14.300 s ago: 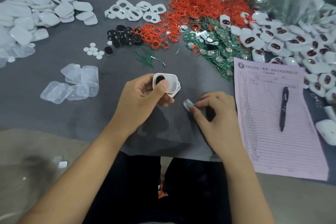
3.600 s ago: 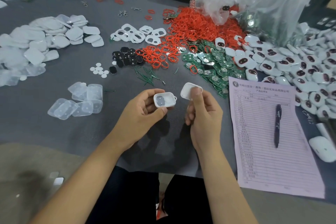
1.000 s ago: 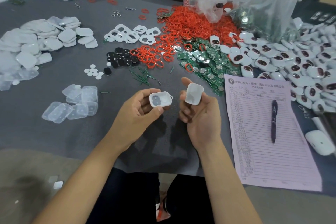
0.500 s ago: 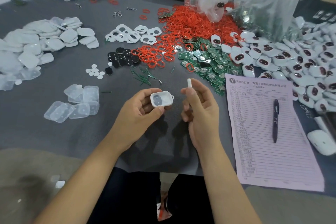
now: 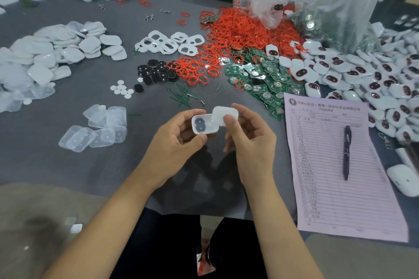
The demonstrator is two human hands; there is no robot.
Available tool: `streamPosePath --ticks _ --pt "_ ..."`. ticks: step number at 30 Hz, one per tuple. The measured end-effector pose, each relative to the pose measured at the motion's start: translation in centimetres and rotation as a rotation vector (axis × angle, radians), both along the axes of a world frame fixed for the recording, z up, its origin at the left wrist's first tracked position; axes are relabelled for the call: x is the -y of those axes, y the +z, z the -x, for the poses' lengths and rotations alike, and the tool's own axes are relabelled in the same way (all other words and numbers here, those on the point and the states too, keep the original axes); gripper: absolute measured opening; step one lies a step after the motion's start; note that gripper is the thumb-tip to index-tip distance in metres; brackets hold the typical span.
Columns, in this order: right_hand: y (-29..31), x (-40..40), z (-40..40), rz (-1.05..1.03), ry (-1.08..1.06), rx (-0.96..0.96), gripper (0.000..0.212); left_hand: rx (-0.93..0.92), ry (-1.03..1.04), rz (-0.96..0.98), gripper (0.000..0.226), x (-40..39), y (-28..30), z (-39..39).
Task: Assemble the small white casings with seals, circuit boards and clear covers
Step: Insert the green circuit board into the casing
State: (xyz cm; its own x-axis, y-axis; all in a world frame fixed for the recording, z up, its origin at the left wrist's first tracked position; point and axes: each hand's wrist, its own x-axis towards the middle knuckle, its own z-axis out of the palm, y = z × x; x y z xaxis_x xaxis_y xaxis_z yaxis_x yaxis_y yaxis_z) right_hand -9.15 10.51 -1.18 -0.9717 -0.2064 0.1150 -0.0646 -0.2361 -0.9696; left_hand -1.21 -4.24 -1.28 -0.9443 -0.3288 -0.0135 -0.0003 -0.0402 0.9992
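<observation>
An open white casing point(image 5: 202, 124) is gripped by the left hand point(image 5: 174, 142); a dark insert is seen inside. A clear cover point(image 5: 223, 115), overlapping its right end, is pinched by the right hand point(image 5: 249, 140).

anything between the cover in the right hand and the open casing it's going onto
Nothing visible does. The right hand holds the cover with one edge already overlapping the open casing in the left hand; only the dark insert sits inside.
</observation>
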Motion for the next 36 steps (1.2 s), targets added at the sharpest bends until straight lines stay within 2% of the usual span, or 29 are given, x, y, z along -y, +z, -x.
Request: streamPosePath --ticks 3,8,23,30,36 --pt "-0.07 0.02 -0.3 -0.046 0.054 -0.046 0.011 -0.01 -0.013 0.017 0.047 0.02 0.1 -0.01" --pt "0.06 -0.14 -0.34 -0.021 0.118 -0.011 0.011 -0.019 -0.034 0.072 0.049 0.14 -0.07 0.01" --pt "-0.39 -0.18 0.06 -0.215 0.032 -0.009 0.009 -0.038 -0.095 0.201 0.054 0.37 -0.56 0.05" --pt "-0.5 0.19 0.24 -0.315 0.008 -0.059 0.004 -0.038 -0.093 0.161 0.051 0.48 -0.81 0.09" --pt "-0.32 0.26 0.13 -0.314 -0.002 -0.092 0.005 -0.029 -0.103 0.139 0.05 0.55 -0.79 -0.02"
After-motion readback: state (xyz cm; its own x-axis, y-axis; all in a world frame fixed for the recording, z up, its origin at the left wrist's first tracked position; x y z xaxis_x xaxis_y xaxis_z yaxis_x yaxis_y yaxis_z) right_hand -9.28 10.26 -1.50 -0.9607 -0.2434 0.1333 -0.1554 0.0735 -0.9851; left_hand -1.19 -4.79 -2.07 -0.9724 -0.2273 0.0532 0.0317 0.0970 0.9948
